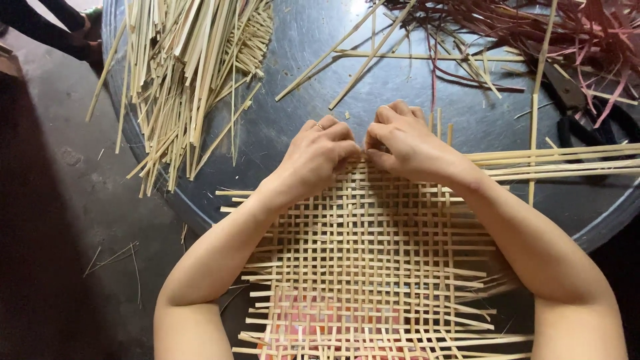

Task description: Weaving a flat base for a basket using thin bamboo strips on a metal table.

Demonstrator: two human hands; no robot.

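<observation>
A flat open-weave mat of pale bamboo strips (373, 267) lies in front of me, half on a round dark metal table (313, 40). My left hand (319, 155), with a ring on one finger, pinches the strips at the mat's far edge. My right hand (405, 141) sits right beside it, fingers curled onto the same edge, the two hands almost touching. Long loose strips (560, 163) run out to the right from under my right wrist.
A big heap of pale bamboo strips (187, 60) lies at the table's left. Reddish-brown strips (567, 33) pile at the top right, with dark pliers (567, 93) beside them. Another person's dark sleeve (47, 27) shows at top left. Grey floor lies to the left.
</observation>
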